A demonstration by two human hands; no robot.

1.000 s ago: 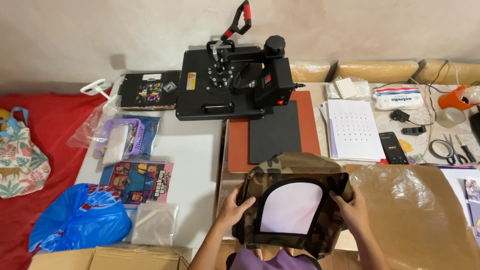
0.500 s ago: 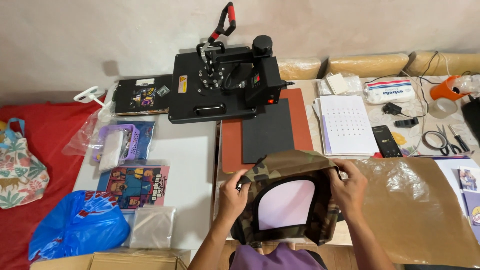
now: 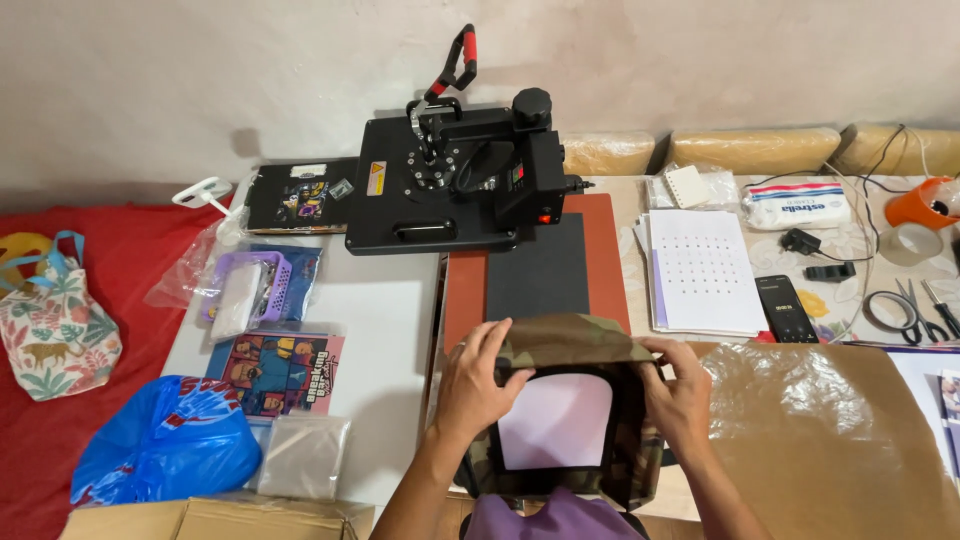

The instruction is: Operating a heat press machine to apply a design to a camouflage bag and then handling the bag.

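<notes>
My left hand (image 3: 478, 382) grips the upper left edge of a camouflage fabric piece (image 3: 570, 345). My right hand (image 3: 680, 392) grips its upper right edge. A pale white sheet (image 3: 553, 420) shows inside the fabric, between the two hands. The fabric lies just in front of the black pad (image 3: 538, 270) on the red-brown platen (image 3: 605, 262) of the black heat press (image 3: 455, 180), whose top is swung to the left and whose handle points up.
Brown paper sheet (image 3: 830, 440) lies right of the fabric. White dotted sheets (image 3: 703, 272), a phone (image 3: 784, 308), scissors (image 3: 905, 315), tape roll (image 3: 910, 243) sit at right. Printed pictures (image 3: 275, 370), a blue bag (image 3: 165, 440), a purple basket (image 3: 245, 290) lie left. Cardboard box (image 3: 210, 520) at bottom.
Both hands slid up the fabric's sides to its top edge, and the fabric moved a little toward the press platen.
</notes>
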